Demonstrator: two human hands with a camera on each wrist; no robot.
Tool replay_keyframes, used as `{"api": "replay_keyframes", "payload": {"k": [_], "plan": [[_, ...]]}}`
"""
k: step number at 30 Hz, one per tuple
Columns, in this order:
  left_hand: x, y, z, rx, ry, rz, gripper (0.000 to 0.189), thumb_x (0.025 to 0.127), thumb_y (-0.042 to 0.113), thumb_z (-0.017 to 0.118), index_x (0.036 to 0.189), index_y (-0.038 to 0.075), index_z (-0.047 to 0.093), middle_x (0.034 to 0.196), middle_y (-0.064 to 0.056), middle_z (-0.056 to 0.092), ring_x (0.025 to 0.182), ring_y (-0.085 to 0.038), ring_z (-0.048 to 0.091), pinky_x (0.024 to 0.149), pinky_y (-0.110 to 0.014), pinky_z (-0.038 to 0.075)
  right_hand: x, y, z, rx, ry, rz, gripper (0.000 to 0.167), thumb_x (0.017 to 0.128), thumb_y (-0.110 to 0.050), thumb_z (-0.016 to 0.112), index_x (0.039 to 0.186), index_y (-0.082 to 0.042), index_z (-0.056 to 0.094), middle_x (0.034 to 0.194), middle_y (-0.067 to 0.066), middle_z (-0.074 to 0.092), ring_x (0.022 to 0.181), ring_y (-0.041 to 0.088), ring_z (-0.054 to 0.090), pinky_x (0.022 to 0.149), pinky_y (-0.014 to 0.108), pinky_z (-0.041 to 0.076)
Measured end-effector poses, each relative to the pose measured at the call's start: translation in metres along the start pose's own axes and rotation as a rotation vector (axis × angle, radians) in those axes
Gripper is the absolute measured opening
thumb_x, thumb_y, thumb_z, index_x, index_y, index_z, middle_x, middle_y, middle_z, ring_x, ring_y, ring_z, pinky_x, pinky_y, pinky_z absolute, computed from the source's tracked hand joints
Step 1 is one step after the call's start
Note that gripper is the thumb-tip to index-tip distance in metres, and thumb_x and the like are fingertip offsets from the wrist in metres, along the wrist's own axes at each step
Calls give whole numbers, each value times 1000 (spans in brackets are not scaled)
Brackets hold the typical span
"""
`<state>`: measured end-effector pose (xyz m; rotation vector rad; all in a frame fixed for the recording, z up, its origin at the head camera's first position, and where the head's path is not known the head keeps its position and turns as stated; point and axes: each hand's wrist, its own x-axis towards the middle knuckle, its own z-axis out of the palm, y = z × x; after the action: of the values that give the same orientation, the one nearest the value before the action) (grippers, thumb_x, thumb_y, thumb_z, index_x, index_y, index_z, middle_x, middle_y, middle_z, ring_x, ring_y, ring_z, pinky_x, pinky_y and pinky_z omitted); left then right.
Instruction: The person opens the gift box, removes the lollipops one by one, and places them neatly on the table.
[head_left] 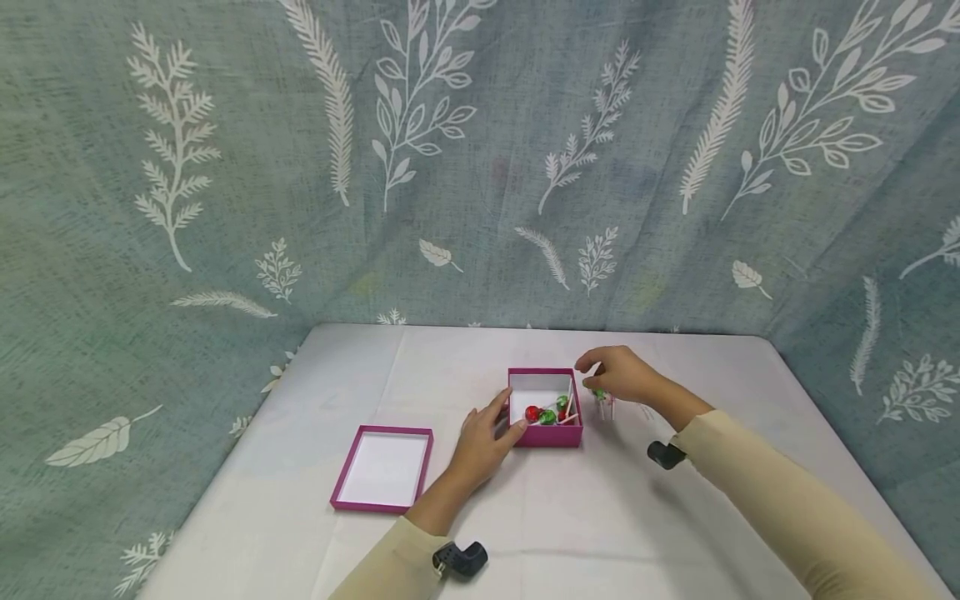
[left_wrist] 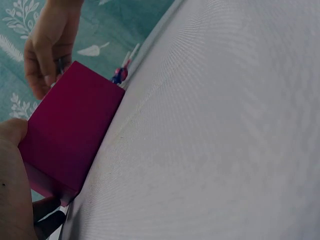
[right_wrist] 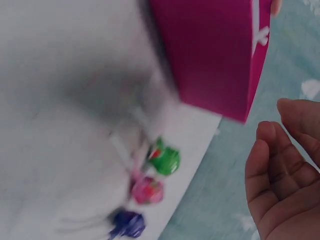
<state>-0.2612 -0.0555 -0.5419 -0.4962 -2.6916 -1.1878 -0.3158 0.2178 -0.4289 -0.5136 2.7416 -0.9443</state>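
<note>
A magenta box with a white inside stands uncovered on the table. Several lollipops, red and green wrapped, lie in it with white sticks leaning on its right wall. My left hand holds the box by its left side, thumb at the front corner. Just past the right wall hovers my right hand, its fingers loosely bent with nothing between them in the right wrist view. Beneath it on the table lie a green lollipop, a pink lollipop and a dark blue lollipop, mostly hidden in the head view.
To the left of the box, the matching magenta-edged lid lies with its white inside up. A white cloth covers the table. A leaf-patterned grey-green curtain hangs behind and at both sides.
</note>
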Motion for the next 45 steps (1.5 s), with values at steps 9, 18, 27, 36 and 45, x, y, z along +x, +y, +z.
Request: {"api": "replay_keyframes", "payload": {"k": [9,18,27,36,45], "plan": [[-1,1,-2,-28,8,-8,72,92,63,50,152,25,36,141,-4,52,134,-24,43,115,-53,13,21,-26,26,-27,-23,-75,27,91,-10,67,119,-8,69,112,8,67,95,17,62,78,34,55],[-4,1,-1,-30,14,0,74,92,65,48,151,22,37,145,-3,48,135,-23,42,115,-53,13,35,-38,46,0,-65,-121,28,91,-7,67,119,-5,68,114,11,67,97,18,64,81,33,55],[-4,-2,0,-31,24,22,71,93,62,49,151,24,36,144,-3,49,133,-24,44,114,-56,15,46,-43,61,-66,-106,-86,27,84,-7,76,110,-12,72,105,-2,69,92,13,63,75,27,55],[-4,-2,0,-31,23,21,70,93,62,50,151,24,38,140,-4,53,131,-24,46,114,-57,16,53,-46,66,-254,-160,-130,10,87,-15,73,98,-14,73,94,-5,67,86,10,60,78,31,52],[-2,-1,-1,-26,15,30,68,93,57,54,150,23,39,136,-4,57,130,-22,48,113,-57,16,55,-49,74,-319,-256,-98,28,80,-15,80,107,-14,73,92,-4,68,84,10,61,76,31,53]]}}
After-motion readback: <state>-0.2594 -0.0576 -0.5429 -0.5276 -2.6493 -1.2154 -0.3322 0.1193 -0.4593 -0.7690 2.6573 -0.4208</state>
